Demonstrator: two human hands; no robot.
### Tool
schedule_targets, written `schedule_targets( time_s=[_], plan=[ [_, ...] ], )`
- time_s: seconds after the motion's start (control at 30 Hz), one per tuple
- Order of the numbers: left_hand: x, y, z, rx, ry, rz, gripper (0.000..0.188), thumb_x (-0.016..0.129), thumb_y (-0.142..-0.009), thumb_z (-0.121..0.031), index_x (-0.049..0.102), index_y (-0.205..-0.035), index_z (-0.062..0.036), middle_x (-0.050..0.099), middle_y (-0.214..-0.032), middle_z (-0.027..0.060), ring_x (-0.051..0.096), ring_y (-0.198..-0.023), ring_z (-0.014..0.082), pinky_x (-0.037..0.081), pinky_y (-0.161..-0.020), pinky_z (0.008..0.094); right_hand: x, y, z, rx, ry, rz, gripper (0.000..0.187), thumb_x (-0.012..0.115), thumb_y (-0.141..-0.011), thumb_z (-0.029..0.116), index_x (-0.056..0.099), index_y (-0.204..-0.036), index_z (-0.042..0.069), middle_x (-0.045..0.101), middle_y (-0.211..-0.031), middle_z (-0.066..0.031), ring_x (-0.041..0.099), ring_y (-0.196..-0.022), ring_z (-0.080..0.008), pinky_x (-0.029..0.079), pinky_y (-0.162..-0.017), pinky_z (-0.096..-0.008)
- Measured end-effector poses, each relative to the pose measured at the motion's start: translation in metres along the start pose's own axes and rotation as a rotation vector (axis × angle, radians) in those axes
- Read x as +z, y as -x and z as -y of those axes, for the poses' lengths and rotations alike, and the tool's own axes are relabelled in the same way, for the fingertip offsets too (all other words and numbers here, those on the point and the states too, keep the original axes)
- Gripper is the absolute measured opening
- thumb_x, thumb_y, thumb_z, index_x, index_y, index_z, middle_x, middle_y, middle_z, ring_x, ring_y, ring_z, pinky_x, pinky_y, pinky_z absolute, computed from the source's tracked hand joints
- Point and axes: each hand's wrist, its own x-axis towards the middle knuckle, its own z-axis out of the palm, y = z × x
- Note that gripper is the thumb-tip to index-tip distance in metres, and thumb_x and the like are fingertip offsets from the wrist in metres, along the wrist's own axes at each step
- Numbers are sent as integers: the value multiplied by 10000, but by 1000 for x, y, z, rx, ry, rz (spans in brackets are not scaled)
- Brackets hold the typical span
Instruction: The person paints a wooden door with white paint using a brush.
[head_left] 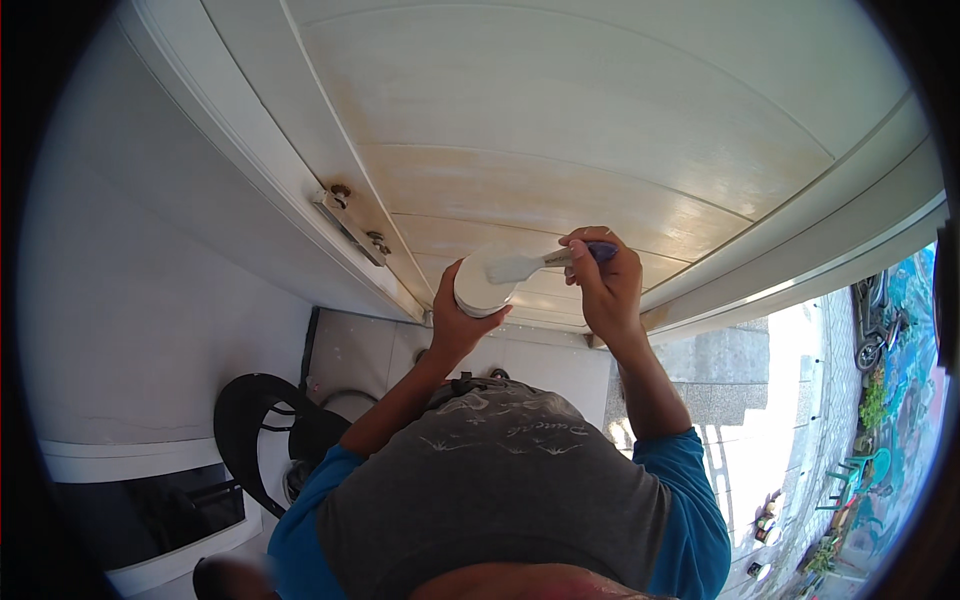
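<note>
My left hand (pixel 458 322) is wrapped round a small round white tub (pixel 484 306), held upright in front of my chest. White paint seems to fill it, though its level cannot be made out. In my right hand (pixel 612 288) is a paintbrush (pixel 549 261) with a purple-tipped handle, gripped between thumb and fingers. Its white-coated bristles lie over the tub's mouth, at the right side. Just beyond both hands rises a panelled door (pixel 590 110), whitish above, with yellowish-brown patches showing through its lower boards.
A metal door handle (pixel 350 230) juts out left of my hands. White door frame (pixel 215 125) and wall stand further left. A black chair (pixel 243 425) is at lower left, by a dark window (pixel 150 515). Outside at right are sunlit paving, a motorbike (pixel 870 330) and a teal chair (pixel 862 474).
</note>
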Motion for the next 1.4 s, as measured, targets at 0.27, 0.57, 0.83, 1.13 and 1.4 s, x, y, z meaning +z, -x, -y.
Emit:
schedule_targets(
  time_s=[0.27, 0.57, 0.83, 1.13, 1.4],
  plan=[
    [7, -11, -4, -11, -45, 12, 854, 910, -646, -146, 432, -1341, -13, 588, -1218, 135, 594, -1125, 236, 485, -966, 375, -20, -3, -29, 102, -435, -312, 191, 546, -1020, 167, 592, -994, -16, 581, -732, -76, 563, -586, -138, 455, -539, -274],
    [31, -37, -31, 30, -16, 88, 845, 913, -638, -150, 445, -1330, -25, 611, -1206, 132, 608, -1116, 237, 495, -956, 374, -43, -2, -18, 145, -612, -416, 257, 516, -1027, 206, 614, -1016, -32, 565, -679, -74, 564, -594, -173, 464, -570, -298],
    [47, -50, -36, 67, 34, 99, 811, 907, -637, -156, 465, -1304, -23, 618, -1183, 133, 615, -1095, 240, 499, -941, 373, -65, -10, -9, 63, -585, -417, 302, 487, -1034, 215, 608, -1099, -54, 581, -697, -86, 589, -618, -194, 471, -589, -309],
    [41, -60, -34, 39, 74, 113, 782, 904, -643, -157, 476, -1285, -25, 605, -1183, 126, 609, -1083, 231, 498, -933, 365, -71, -52, 17, -458, -406, -740, 334, 459, -1055, 219, 587, -1143, -77, 662, -773, -143, 669, -667, -250, 520, -622, -321],
    [3, -55, -37, -19, 127, 118, 780, 912, -630, -121, 480, -1271, -15, 603, -1175, 118, 605, -1080, 216, 504, -932, 363, -49, -78, -26, -1036, 588, -991, 171, 561, -978, 87, 603, -1091, -34, 654, -931, -162, 635, -810, -272, 524, -647, -351]
  ],
)
